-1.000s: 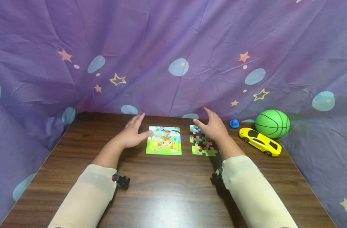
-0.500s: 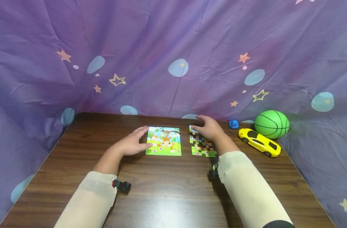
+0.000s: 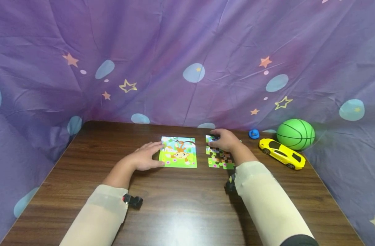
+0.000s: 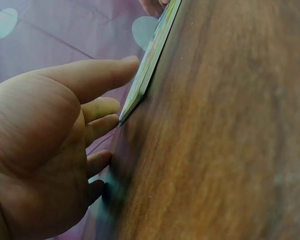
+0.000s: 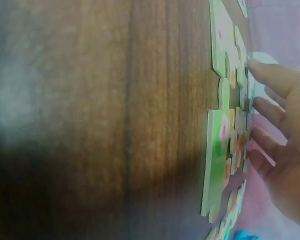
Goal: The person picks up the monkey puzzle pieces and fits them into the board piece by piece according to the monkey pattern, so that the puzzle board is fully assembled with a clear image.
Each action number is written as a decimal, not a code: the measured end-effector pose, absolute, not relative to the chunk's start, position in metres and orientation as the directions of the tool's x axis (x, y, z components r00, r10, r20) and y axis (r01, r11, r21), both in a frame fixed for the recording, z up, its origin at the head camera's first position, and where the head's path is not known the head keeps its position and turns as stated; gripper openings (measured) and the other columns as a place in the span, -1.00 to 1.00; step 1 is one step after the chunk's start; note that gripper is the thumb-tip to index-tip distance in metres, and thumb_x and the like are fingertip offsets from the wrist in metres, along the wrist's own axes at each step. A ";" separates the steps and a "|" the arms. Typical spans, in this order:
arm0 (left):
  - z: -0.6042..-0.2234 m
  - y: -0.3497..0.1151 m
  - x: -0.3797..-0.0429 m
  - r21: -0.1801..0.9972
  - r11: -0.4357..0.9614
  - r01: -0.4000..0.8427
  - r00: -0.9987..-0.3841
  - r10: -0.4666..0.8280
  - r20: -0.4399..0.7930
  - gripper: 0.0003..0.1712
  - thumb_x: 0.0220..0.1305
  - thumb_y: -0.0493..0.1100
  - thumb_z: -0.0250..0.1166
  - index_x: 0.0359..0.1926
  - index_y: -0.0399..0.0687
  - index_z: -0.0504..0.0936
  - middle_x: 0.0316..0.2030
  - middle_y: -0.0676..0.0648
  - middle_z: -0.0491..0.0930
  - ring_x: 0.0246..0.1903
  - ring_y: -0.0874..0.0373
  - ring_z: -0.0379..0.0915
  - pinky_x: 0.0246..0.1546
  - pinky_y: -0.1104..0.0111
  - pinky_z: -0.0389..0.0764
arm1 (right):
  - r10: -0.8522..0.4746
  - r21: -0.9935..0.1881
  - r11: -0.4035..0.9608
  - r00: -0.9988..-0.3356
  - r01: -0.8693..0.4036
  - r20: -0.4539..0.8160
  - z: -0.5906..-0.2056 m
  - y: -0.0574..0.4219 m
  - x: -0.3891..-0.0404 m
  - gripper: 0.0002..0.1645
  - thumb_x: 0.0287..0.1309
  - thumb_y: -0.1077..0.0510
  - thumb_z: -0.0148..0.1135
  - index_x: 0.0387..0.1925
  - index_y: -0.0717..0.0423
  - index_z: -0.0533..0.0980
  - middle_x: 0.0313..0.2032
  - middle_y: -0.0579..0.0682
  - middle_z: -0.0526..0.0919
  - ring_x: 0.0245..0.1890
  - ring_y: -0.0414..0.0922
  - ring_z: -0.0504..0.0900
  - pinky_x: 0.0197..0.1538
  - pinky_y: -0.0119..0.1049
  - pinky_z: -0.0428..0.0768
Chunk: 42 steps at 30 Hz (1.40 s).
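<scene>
A square picture board (image 3: pixel 179 153) with a monkey hanging from a branch lies flat on the brown table. At its left edge is my left hand (image 3: pixel 141 158), thumb and fingers spread and extended, fingertips right at the rim. The left wrist view shows the thumb (image 4: pixel 102 75) overlapping the board's side, the palm holding nothing. To the right lie several jigsaw pieces (image 3: pixel 213 162) with gaps between them. Over their far part reaches my right hand (image 3: pixel 227 140), which hides some. In the right wrist view its loosely bent fingers (image 5: pixel 267 112) come down at the puzzle pieces (image 5: pixel 217 155).
Toward the back right of the table (image 3: pixel 175 194) stand a green ball (image 3: pixel 295 134), a yellow toy car (image 3: pixel 282 153) and a small blue toy (image 3: pixel 253 134). A purple curtain (image 3: pixel 162 68) hangs along the table's back and sides.
The left hand has come down to the board's left edge. The right hand has moved down and slightly left onto the puzzle pieces, its fingers drawing in. The board stays in place.
</scene>
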State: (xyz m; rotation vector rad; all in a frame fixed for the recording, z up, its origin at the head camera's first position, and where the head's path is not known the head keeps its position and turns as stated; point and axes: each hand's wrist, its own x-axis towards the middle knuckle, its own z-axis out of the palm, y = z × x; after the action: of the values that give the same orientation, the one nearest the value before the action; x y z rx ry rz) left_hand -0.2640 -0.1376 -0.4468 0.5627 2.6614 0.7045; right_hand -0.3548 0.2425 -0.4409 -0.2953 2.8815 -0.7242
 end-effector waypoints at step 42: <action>-0.446 -0.136 -0.261 0.477 0.841 0.254 -0.879 0.406 -0.248 -0.02 0.42 0.24 0.34 0.71 0.13 0.16 0.75 0.03 -0.03 0.74 -0.23 -0.27 0.63 -0.43 -0.13 | -0.217 -0.736 0.669 -0.974 -0.102 -0.062 -0.435 0.187 -0.341 -0.38 0.25 0.13 0.49 0.34 -0.02 0.62 -0.20 0.05 0.76 -0.39 -0.15 0.61 -0.27 -0.29 0.63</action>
State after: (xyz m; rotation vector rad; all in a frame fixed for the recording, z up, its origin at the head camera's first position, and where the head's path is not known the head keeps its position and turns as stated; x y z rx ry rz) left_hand -0.2614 -0.1358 -0.4459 0.4964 2.6787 0.6265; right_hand -0.3409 0.1872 -0.4350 -0.2624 2.7360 -1.1943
